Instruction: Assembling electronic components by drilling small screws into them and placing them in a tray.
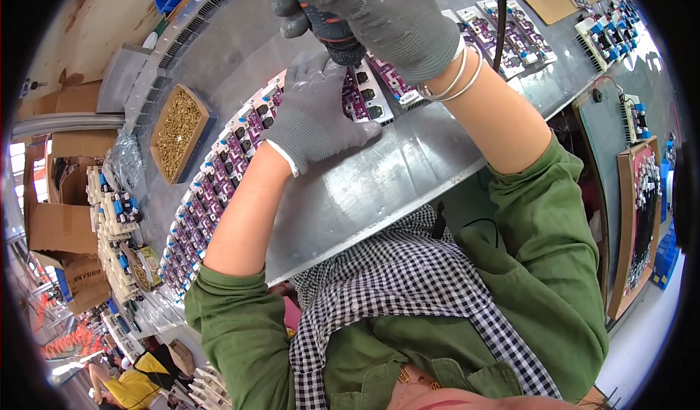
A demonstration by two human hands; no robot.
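My right hand (397,23), in a grey glove, grips a black and orange power screwdriver (337,36) at the top of the view. The tool points down at the work, and its tip is hidden behind my left hand. My gloved left hand (312,111) lies flat, thumb stretched out to the right, across purple circuit boards on light bases. One purple circuit board (356,98) with black parts shows just right of its fingers. A long row of similar boards (211,195) curves away down the left side.
A shallow box of small brass-coloured screws (179,129) stands left on the metal table (364,169). More boards (503,38) lie at the right, beside a hanging black cable (501,16). Cardboard boxes (76,227) stand far left; a person in yellow (135,387) is beyond.
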